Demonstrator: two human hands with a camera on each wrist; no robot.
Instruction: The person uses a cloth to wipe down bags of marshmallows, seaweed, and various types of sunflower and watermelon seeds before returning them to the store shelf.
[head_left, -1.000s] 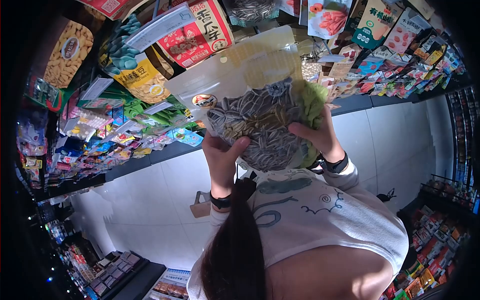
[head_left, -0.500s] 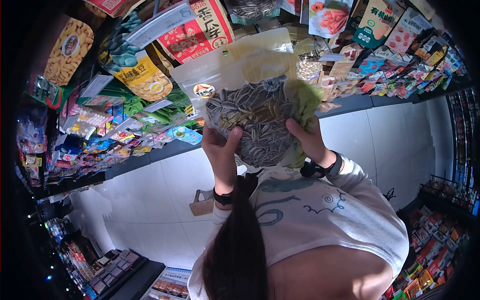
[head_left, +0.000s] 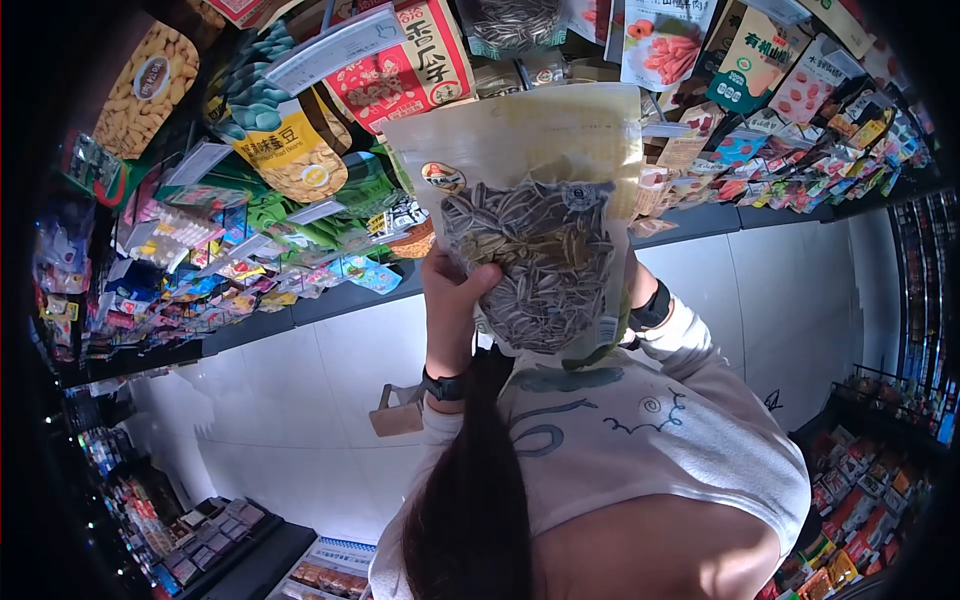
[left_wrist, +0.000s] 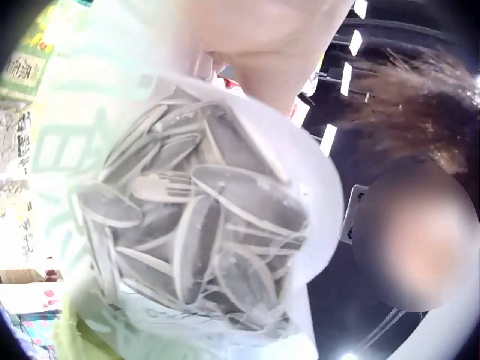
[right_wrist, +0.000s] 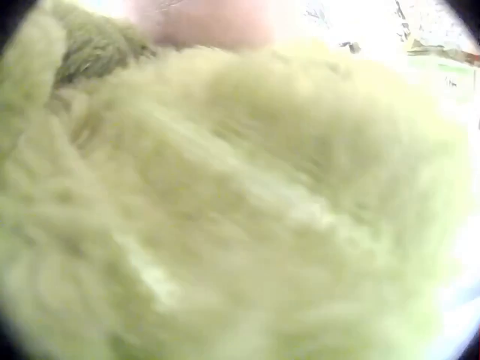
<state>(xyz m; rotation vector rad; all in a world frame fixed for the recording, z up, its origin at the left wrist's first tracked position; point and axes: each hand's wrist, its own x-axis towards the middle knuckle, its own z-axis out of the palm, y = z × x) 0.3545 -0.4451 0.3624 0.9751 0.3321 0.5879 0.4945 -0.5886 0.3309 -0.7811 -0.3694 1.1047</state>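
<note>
Seed bag: gripping with left hand; partly hiding right hand, grip unclear, with green plush showing beside that hand.

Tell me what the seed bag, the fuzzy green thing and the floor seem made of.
Seed bag: probably plastic film, semi-clear; seeds show through it. Fuzzy green thing: looks like plush, likely synthetic, soft finish; blurred pile shows. Floor: smooth tile, perhaps ceramic; joint lines cross it.
</note>
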